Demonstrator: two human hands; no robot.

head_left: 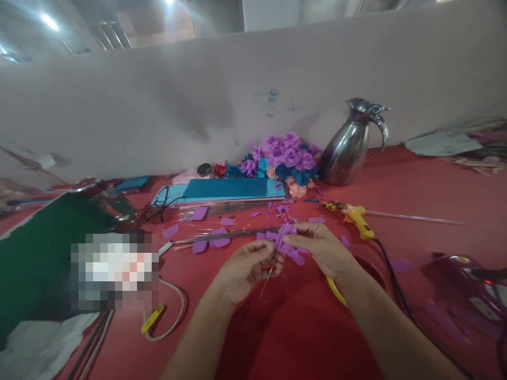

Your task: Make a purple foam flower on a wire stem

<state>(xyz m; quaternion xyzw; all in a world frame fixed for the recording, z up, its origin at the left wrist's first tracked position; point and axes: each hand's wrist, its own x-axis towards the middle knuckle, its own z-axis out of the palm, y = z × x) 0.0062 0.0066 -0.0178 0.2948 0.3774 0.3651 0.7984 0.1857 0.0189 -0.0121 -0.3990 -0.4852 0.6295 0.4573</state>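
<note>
My left hand (245, 269) pinches a thin metal wire (268, 275) that slants down toward me. My right hand (320, 248) is closed on purple paper petals (285, 238) gathered at the wire's top, forming a small paper flower. Both hands meet over the red table (301, 327). Loose purple petal pieces (219, 240) lie scattered just beyond them, beside a bundle of wires (222, 235).
A yellow glue gun (358, 219) with a black cord lies right of my hands. A pile of purple and blue paper flowers (283, 158) and a steel jug (350, 142) stand by the back wall. Blue sheets (229, 190), glasses (160, 206) and green sheet (35, 258) lie left.
</note>
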